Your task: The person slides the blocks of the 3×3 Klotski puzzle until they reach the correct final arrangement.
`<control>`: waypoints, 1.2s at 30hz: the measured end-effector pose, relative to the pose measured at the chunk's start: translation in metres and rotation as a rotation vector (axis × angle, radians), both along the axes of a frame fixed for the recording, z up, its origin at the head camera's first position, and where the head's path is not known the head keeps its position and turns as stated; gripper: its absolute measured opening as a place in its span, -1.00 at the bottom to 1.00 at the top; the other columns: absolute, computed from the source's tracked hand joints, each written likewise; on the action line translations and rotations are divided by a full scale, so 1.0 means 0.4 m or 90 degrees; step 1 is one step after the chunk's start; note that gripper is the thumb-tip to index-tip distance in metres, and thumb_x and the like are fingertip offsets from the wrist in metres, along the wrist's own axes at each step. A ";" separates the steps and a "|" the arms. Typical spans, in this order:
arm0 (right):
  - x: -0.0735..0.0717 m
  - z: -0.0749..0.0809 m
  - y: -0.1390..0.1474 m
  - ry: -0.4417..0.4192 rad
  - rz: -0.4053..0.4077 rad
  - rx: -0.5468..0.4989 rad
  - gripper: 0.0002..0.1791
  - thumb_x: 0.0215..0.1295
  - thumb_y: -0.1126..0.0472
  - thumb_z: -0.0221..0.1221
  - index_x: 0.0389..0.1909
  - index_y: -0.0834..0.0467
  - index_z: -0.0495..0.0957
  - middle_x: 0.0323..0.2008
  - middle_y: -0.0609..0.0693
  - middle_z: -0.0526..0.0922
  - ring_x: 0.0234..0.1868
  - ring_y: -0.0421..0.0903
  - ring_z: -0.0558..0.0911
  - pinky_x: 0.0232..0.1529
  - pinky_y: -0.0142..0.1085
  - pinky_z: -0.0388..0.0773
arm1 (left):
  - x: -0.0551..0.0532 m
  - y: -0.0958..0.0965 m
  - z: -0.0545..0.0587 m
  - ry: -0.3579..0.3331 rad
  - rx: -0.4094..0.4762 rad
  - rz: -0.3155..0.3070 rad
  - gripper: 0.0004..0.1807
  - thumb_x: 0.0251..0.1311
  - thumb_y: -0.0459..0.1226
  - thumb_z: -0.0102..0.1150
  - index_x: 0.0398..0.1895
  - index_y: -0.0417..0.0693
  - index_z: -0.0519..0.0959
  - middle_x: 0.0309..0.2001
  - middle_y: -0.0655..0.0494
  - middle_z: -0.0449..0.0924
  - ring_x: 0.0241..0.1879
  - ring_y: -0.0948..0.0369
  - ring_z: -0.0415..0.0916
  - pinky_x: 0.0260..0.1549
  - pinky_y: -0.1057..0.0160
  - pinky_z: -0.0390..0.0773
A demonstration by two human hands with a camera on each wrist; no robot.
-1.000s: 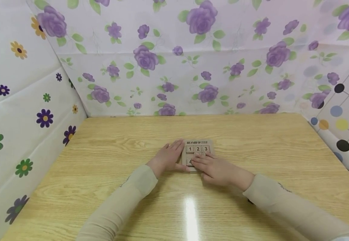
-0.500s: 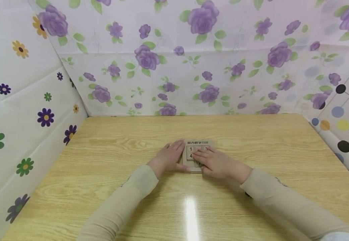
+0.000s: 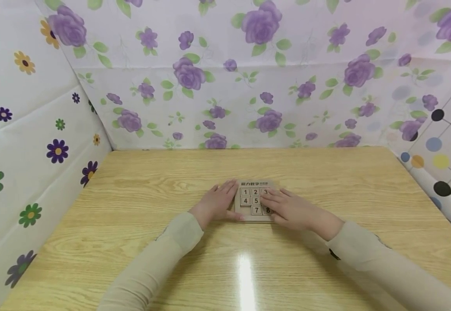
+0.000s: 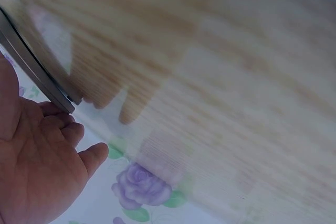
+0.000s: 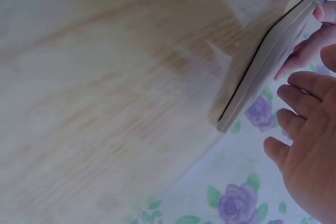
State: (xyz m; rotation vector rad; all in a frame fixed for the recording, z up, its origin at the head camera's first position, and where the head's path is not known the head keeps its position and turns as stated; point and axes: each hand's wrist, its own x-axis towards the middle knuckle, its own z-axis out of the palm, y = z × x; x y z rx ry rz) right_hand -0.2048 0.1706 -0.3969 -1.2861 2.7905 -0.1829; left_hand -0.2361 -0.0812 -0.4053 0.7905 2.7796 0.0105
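A wooden number sliding puzzle [image 3: 254, 218] lies on the table in the head view. Tiles 1, 2 and 3 fill its far row, 4 and 5 [image 3: 256, 201] stand in the middle row, and 7 [image 3: 256, 210] and 8 [image 3: 267, 210] in the near row. The near-left slot is bare. My left hand [image 3: 216, 203] lies along the puzzle's left edge, fingers straight, thumb at the near-left corner. My right hand [image 3: 293, 209] rests extended fingers over the right side, hiding the middle row's right end. In the right wrist view, its fingers [image 5: 302, 100] spread beside the board's edge.
The wood-grain table [image 3: 163, 181] spreads around the puzzle, with a bright light reflection near the front. A purple-flowered cloth [image 3: 217, 86] hangs behind the far edge. Patterned cloths stand at the left and right sides.
Tile 4 has slid from the near-left slot up to the middle row. My right hand has shifted right, uncovering 5, 7 and 8. The left hand stays in place.
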 end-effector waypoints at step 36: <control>-0.024 -0.010 -0.087 -0.025 0.015 0.036 -0.43 0.41 0.10 -0.10 0.37 0.26 0.25 0.39 0.15 0.25 0.45 0.12 0.15 0.44 0.08 0.03 | 0.002 0.001 0.000 -0.001 -0.011 0.001 0.18 0.04 0.40 -0.02 0.52 -0.10 -0.19 0.54 0.01 -0.27 0.51 0.11 -0.24 0.46 0.01 -0.06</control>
